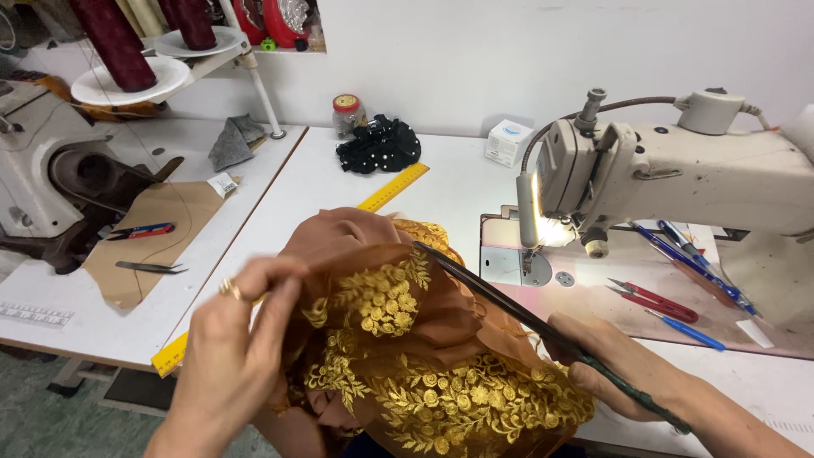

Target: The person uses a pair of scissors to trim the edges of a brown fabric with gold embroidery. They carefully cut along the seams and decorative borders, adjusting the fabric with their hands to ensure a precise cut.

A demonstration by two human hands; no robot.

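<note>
A brown sheer fabric with gold floral embroidery lies bunched over the near edge of the white table. My left hand, a ring on one finger, pinches the fabric's upper left edge and lifts it. My right hand grips the dark green handles of long tailor's scissors. Their blades point up and left, and the tip rests at the fabric's top edge near the embroidery.
A white sewing machine with its lamp lit stands at the right, with red snips and blue pens on its bed. A yellow ruler, black beaded cloth, small jar and white box lie behind. Another machine sits left.
</note>
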